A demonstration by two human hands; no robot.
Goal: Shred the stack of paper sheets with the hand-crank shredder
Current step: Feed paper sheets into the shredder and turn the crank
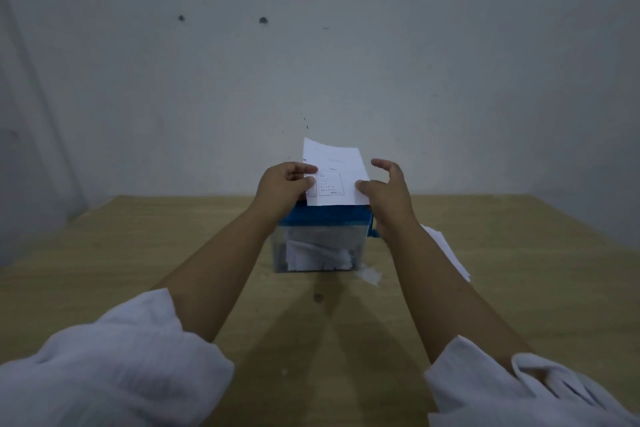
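A small shredder with a blue top [322,217] and a clear bin [318,250] holding white shreds stands on the wooden table. A printed white paper sheet [334,172] stands upright over the blue top. My left hand [285,185] pinches the sheet's left edge between thumb and fingers. My right hand [388,189] touches the sheet's lower right corner with its thumb, the fingers spread and curved behind. A stack of paper sheets [446,250] lies to the right of the shredder, partly hidden by my right forearm. The crank is mostly hidden behind my right wrist.
The wooden table [173,246] reaches back to a plain grey wall [311,62]. A few white paper scraps [370,274] lie by the bin's front right corner. White sleeves cover my forearms near the camera.
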